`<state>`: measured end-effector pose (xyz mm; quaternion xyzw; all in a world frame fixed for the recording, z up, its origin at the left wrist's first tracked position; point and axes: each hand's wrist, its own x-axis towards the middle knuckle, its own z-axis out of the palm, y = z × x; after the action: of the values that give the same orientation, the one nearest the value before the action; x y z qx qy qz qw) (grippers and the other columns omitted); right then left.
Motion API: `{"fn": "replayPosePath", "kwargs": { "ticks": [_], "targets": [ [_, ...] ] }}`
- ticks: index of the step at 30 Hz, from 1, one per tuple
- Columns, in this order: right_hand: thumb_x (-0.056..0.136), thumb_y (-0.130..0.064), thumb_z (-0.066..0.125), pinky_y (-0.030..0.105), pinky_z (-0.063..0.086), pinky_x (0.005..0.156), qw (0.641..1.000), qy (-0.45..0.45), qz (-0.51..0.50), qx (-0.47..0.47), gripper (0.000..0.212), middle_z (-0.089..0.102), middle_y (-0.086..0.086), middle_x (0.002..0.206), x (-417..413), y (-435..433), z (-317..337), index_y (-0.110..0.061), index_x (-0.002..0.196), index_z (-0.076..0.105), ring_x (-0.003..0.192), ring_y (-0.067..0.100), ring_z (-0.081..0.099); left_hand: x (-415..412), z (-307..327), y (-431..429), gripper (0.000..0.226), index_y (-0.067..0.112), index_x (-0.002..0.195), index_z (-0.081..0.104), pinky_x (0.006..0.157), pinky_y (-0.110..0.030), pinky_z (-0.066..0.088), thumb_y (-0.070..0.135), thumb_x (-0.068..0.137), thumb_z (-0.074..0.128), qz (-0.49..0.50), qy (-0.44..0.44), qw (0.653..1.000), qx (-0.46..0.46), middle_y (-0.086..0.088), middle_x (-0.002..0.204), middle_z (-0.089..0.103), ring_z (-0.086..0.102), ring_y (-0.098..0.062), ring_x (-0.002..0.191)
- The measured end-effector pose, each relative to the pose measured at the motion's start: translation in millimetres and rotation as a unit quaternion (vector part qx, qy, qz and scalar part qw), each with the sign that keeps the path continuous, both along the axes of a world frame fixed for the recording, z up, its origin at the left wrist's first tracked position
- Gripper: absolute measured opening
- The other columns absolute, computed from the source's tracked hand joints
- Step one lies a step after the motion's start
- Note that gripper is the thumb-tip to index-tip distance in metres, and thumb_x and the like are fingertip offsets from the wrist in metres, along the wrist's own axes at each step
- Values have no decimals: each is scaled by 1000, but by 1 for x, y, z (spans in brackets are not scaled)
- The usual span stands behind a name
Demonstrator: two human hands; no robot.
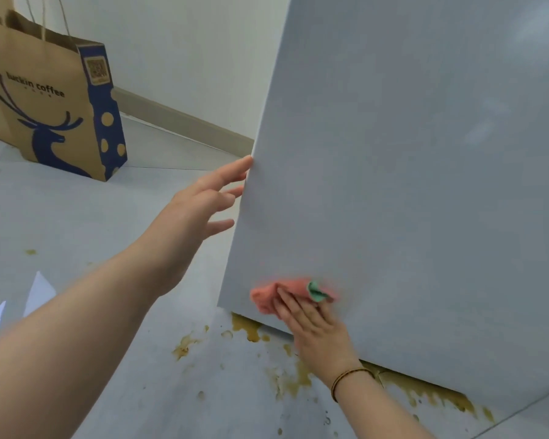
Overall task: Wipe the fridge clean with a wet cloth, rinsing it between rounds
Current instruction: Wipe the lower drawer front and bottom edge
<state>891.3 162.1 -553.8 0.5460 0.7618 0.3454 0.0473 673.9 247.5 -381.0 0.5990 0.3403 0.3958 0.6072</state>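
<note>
Fridge panel (393, 153) fills my view, my left hand (200, 204) spread with fingertips steadying its left edge, the pink cloth (267, 296) pressed flat near its bottom corner under my right hand (314, 327), fingers straight, so I'd keep even pressure and overlap my strokes.

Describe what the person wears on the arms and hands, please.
No sleeves or gloves are in view. The right hand has a thin brown-and-gold bracelet round its wrist. The left hand shows no ring, watch or band.
</note>
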Motion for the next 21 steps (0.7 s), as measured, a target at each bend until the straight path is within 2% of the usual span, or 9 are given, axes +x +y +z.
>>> {"fn": "replayPosePath", "kwargs": {
  "ticks": [3, 4, 6, 8, 9, 12, 13, 16, 21],
  "targets": [
    [69, -17, 30, 35, -12, 116, 993, -17, 11, -118, 64, 7, 5, 155, 14, -18, -27, -5, 129, 49, 143, 17, 6, 2, -4, -1, 52, 55, 108, 45, 85, -21, 41, 23, 67, 37, -10, 4, 1000, 4, 32, 120, 49, 45, 16, 110],
    [70, -16, 27, 35, -12, 117, 989, -29, 11, -147, 61, 24, 4, 151, 18, -21, -23, -7, 126, 51, 140, 19, 18, 3, -6, -1, 55, 54, 110, 43, 85, -20, 40, 21, 67, 37, -10, 5, 1000, 4, 32, 120, 48, 45, 18, 109],
    [72, -19, 30, 35, -12, 117, 985, -39, 22, -166, 68, 36, -1, 144, 21, -18, -10, -2, 138, 27, 137, 22, 24, 6, -8, -2, 55, 57, 108, 41, 83, -18, 39, 16, 71, 37, -8, 7, 1000, 14, 35, 115, 48, 47, 22, 102],
    [74, -17, 25, 34, -12, 116, 988, -11, 36, -149, 78, 28, -3, 146, 19, -11, 0, -1, 145, -5, 137, 21, 17, 10, -9, -1, 56, 59, 104, 43, 81, -16, 40, 13, 71, 37, 1, 7, 1000, 20, 35, 109, 50, 49, 22, 98],
    [75, -16, 23, 34, -12, 116, 988, -7, 30, -153, 77, 24, -4, 144, 14, -4, 0, -3, 145, -7, 136, 21, 11, 11, -10, -1, 58, 58, 103, 43, 81, -15, 41, 14, 67, 36, 7, 8, 1000, 20, 33, 109, 50, 50, 21, 99],
    [80, -13, 23, 37, -12, 115, 985, -1, 34, -167, 62, 23, -2, 147, -26, 17, 7, -11, 142, 24, 138, 22, 7, 15, -14, -2, 66, 50, 120, 40, 81, -10, 44, 13, 65, 35, 27, 9, 999, 27, 27, 112, 48, 46, 12, 110],
    [87, -11, 21, 39, -18, 111, 982, -42, 56, -177, 57, 15, 1, 153, -40, 23, 10, -11, 144, 21, 141, 23, 3, 18, -15, -3, 68, 47, 126, 38, 80, -5, 44, 11, 69, 37, 31, 10, 999, 30, 25, 116, 47, 45, 10, 112],
    [100, -18, 12, 39, -29, 95, 937, -164, 8, -308, 53, -25, 9, 151, -65, 23, 3, -3, 143, -14, 139, 22, -23, 19, -15, -8, 69, 42, 135, 30, 72, 4, 41, -4, 84, 34, 39, 26, 999, 27, 20, 129, 42, 39, 12, 117],
    [99, -22, 18, 43, -30, 90, 902, -252, -23, -350, 62, -26, 8, 151, -7, -20, -23, 0, 135, -27, 137, 24, -27, 9, -13, -9, 71, 58, 118, 30, 78, -4, 36, -5, 85, 31, 17, 59, 998, 33, 39, 125, 39, 36, 24, 110]
  ]
}}
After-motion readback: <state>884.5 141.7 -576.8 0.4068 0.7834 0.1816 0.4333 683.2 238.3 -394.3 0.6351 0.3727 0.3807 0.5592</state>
